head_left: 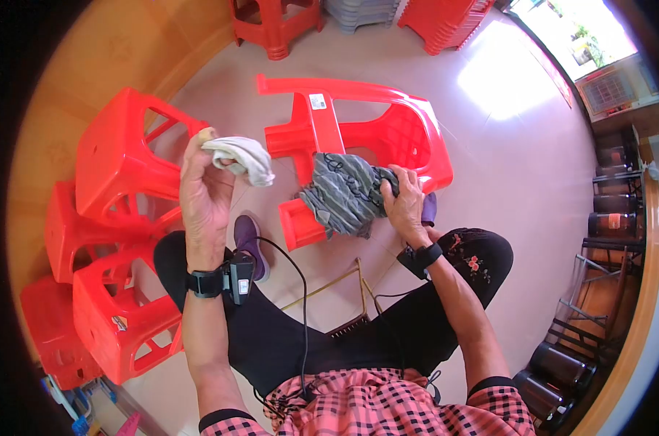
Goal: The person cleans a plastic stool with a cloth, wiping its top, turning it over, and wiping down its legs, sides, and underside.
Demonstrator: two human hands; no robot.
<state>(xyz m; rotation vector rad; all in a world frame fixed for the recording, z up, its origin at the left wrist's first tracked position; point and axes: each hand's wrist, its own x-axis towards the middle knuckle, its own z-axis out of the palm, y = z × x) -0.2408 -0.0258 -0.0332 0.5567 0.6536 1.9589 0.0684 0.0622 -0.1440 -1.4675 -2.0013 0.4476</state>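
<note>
A bunched white cloth [244,156] is pinched in my raised left hand [204,192], its loose end hanging to the right. My right hand [406,202] grips the right end of a grey striped cloth [348,192] with dark patterning. That cloth drapes over the legs of a red plastic stool [318,131], which lies tipped on its side on the floor before me. The stool's lattice-patterned part faces right. The white cloth is apart from the stool. Some of my right fingers are hidden by the cloth's folds.
Several red stools [111,160] stand at the left along the wooden wall. More stools [275,29] and stacked grey ones [362,13] are at the back. Dark jars [613,203] line the right side. A black cable [304,291] hangs across my lap.
</note>
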